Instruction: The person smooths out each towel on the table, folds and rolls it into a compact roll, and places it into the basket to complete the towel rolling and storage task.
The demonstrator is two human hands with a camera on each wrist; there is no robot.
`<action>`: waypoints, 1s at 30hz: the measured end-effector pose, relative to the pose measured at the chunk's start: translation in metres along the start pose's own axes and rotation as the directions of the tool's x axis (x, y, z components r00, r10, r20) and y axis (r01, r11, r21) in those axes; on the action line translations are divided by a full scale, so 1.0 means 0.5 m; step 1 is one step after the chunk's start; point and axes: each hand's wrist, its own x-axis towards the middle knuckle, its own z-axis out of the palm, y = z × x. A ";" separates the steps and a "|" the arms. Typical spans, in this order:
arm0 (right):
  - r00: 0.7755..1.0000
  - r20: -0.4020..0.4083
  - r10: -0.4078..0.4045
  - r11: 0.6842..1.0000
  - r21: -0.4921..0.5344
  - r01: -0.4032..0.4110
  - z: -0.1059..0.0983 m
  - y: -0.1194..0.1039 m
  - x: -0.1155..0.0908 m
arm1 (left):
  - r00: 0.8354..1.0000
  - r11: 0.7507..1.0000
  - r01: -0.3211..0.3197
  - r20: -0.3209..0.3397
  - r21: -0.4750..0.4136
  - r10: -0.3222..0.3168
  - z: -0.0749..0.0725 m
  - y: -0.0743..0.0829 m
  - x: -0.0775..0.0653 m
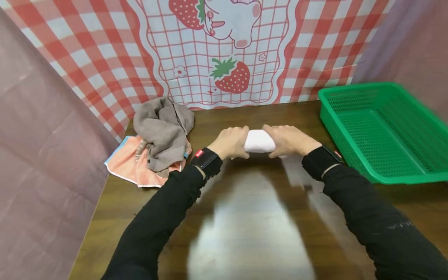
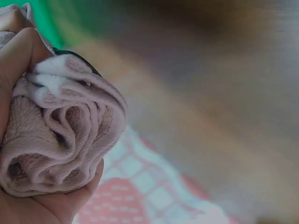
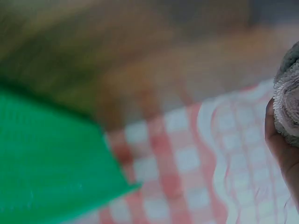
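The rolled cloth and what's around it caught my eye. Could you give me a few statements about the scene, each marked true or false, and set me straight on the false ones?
1. The left hand and right hand both grip the rolled cloth. True.
2. In the head view, the rolled cloth looks bright red. False: it looks white.
3. A grey-brown cloth lies on top of an orange cloth. True.
4. A green basket stands on the person's right. True.
5. The orange cloth is in the green basket. False: it lies on the person's left, partly under the grey-brown cloth.
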 end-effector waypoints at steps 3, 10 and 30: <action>0.999 -0.020 0.041 0.999 -0.020 -0.042 -0.052 0.020 -0.027 | 1.000 1.000 -0.013 -0.024 0.009 0.013 -0.039 0.033 0.028; 0.991 -0.044 0.123 0.992 -0.035 -0.124 -0.148 0.073 -0.120 | 0.995 0.995 -0.087 -0.038 0.044 0.088 -0.111 0.128 0.095; 0.953 0.011 0.302 0.945 -0.133 -0.298 -0.230 0.255 -0.402 | 0.985 0.985 -0.167 0.041 -0.045 0.168 -0.135 0.439 0.246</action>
